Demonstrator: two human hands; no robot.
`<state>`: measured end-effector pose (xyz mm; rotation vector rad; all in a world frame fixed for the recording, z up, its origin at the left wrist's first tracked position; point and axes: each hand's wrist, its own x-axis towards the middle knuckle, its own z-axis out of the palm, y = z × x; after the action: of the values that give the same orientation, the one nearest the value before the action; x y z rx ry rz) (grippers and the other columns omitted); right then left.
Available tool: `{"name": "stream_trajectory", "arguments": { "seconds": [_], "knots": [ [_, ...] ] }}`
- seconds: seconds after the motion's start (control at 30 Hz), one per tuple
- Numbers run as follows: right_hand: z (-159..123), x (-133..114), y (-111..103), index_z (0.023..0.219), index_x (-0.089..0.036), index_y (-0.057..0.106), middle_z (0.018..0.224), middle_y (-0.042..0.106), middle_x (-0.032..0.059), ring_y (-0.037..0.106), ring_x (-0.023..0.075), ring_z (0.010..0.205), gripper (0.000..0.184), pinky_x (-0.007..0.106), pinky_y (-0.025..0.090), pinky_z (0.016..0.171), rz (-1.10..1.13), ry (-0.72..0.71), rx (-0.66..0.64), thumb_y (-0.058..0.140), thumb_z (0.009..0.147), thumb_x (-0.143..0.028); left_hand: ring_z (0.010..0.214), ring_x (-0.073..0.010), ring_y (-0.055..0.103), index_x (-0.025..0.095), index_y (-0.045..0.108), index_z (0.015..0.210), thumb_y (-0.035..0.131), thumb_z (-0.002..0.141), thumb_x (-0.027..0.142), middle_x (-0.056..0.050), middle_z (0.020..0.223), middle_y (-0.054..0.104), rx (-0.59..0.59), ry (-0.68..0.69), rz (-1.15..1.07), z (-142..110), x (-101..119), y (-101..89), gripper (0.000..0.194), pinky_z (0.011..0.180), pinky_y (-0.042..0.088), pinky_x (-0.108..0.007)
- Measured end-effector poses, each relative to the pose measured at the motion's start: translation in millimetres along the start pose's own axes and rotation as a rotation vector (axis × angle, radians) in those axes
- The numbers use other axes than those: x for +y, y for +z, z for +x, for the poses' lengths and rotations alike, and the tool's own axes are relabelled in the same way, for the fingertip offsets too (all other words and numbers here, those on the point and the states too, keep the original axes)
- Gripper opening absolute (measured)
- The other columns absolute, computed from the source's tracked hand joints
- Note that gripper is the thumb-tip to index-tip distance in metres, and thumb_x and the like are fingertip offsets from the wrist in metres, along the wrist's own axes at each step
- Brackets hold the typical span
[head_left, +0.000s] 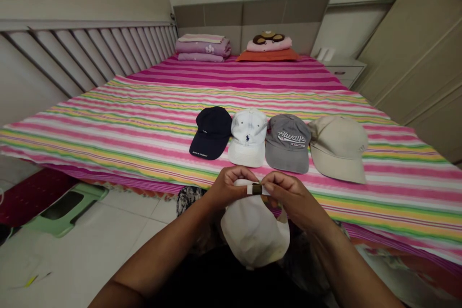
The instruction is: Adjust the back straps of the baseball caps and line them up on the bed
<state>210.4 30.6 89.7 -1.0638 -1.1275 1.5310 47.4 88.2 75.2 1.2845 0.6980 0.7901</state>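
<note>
A white baseball cap (pixel 252 231) hangs over my lap, its crown toward me and its back strap (pixel 266 190) with a dark metal buckle (pixel 256 189) at the top. My left hand (pixel 233 185) pinches the strap on the left of the buckle. On the other side, my right hand (pixel 287 195) grips the strap's end between thumb and fingers. Just beyond my hands, a row of caps lies on the bed: a navy cap (pixel 212 130), a white cap with a small dark logo (pixel 249 132), a grey cap with lettering (pixel 288 137) and a beige cap (pixel 339 144).
The bed's striped sheet (pixel 144 130) spreads out ahead, with folded purple bedding (pixel 202 49) and an orange cushion (pixel 267 55) by the headboard (pixel 216 17). A slatted rail (pixel 90 53) runs along the left. On the floor stands a green stool (pixel 75 211); a nightstand (pixel 346 71) is at far right.
</note>
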Motion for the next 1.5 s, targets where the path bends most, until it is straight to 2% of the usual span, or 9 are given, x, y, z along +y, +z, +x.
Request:
{"name": "stream_trajectory", "arguments": {
  "seconds": [0.1, 0.23, 0.5, 0.63, 0.73, 0.9, 1.07, 1.3, 1.5],
  "knots": [
    [-0.6, -2.7, -3.1, 0.082, -0.016, 0.053, 0.058, 0.049, -0.0039, 0.039, 0.0065, 0.045, 0.020, 0.020, 0.029, 0.041, 0.006, 0.015, -0.021, 0.059, 0.075, -0.034, 0.045, -0.0053, 0.047, 0.013, 0.061, 0.071, 0.075, 0.054, 0.028, 0.002, 0.054, 0.057, 0.023, -0.070, -0.103, -0.1, -0.1, -1.4, 0.027, 0.047, 0.038, -0.018],
    [0.3, -5.6, -1.0, 0.075, -0.017, 0.050, 0.057, 0.049, -0.0051, 0.042, 0.0067, 0.047, 0.024, 0.019, 0.030, 0.042, 0.036, -0.025, 0.040, 0.069, 0.065, -0.027, 0.042, -0.0054, 0.046, 0.012, 0.060, 0.070, 0.076, 0.052, 0.028, 0.002, 0.052, 0.057, 0.025, -0.123, -0.135, 1.4, -0.3, 0.0, 0.028, 0.044, 0.037, -0.018],
    [1.3, -6.6, 5.3, 0.071, -0.017, 0.048, 0.054, 0.049, -0.0057, 0.042, 0.0065, 0.045, 0.030, 0.019, 0.031, 0.042, 0.050, -0.019, 0.063, 0.073, 0.060, -0.029, 0.058, -0.0089, 0.053, 0.013, 0.059, 0.077, 0.075, 0.054, 0.025, -0.002, 0.067, 0.060, -0.085, -0.022, -0.113, 3.8, -3.1, -2.3, 0.030, 0.053, 0.039, -0.019],
    [2.1, -5.0, 2.5, 0.072, -0.017, 0.047, 0.056, 0.048, -0.0059, 0.045, 0.0069, 0.047, 0.029, 0.020, 0.033, 0.044, 0.063, -0.024, 0.080, 0.072, 0.062, -0.028, 0.066, -0.0142, 0.057, 0.015, 0.055, 0.079, 0.071, 0.056, 0.037, -0.005, 0.082, 0.061, -0.202, 0.010, -0.311, 4.0, -9.5, -10.3, 0.036, 0.055, 0.040, -0.022],
    [2.3, -5.0, 2.6, 0.072, -0.017, 0.047, 0.056, 0.046, -0.0064, 0.043, 0.0061, 0.047, 0.027, 0.019, 0.033, 0.044, 0.027, -0.045, 0.090, 0.070, 0.064, -0.028, 0.065, -0.0141, 0.055, 0.013, 0.055, 0.071, 0.067, 0.060, 0.043, -0.006, 0.079, 0.059, -0.201, 0.034, -0.310, 4.1, -12.5, -11.5, 0.034, 0.055, 0.039, -0.023],
    [-0.7, -4.8, 4.2, 0.089, -0.019, 0.053, 0.067, 0.056, -0.0013, 0.050, 0.0101, 0.053, 0.022, 0.021, 0.039, 0.046, -0.316, -0.167, 0.062, 0.061, 0.070, -0.024, 0.062, -0.0097, 0.050, 0.012, 0.055, 0.062, 0.070, 0.062, 0.028, -0.003, 0.073, 0.057, -0.118, 0.022, -0.224, 3.7, -12.4, -6.8, 0.022, 0.056, 0.037, -0.021],
    [-2.1, -1.7, 7.3, 0.096, -0.021, 0.060, 0.087, 0.065, 0.0062, 0.059, 0.0187, 0.077, 0.025, 0.029, 0.046, 0.066, -0.863, -0.502, 0.112, 0.057, 0.072, -0.016, 0.061, -0.0091, 0.049, 0.012, 0.054, 0.056, 0.071, 0.058, 0.026, -0.002, 0.072, 0.056, -0.099, -0.004, -0.236, 4.1, -11.3, -5.9, 0.023, 0.057, 0.036, -0.021],
    [-3.1, -2.6, 8.6, 0.092, -0.019, 0.063, 0.075, 0.064, 0.0043, 0.055, 0.0154, 0.063, 0.021, 0.026, 0.043, 0.058, -0.944, -0.545, 0.137, 0.055, 0.074, -0.015, 0.047, -0.0075, 0.047, 0.012, 0.049, 0.049, 0.068, 0.049, 0.022, -0.003, 0.069, 0.061, -0.041, -0.096, -0.337, 3.4, -7.0, -7.9, 0.022, 0.045, 0.033, -0.020],
    [-3.9, -5.8, 7.0, 0.085, -0.019, 0.064, 0.069, 0.062, 0.0015, 0.050, 0.0122, 0.055, 0.016, 0.023, 0.038, 0.053, -0.927, -0.493, 0.119, 0.056, 0.072, -0.014, 0.048, -0.0111, 0.051, 0.013, 0.044, 0.046, 0.064, 0.049, 0.019, -0.007, 0.066, 0.063, -0.098, -0.101, -0.385, 6.1, -10.2, -15.5, 0.021, 0.044, 0.033, -0.021]
  ]
}}
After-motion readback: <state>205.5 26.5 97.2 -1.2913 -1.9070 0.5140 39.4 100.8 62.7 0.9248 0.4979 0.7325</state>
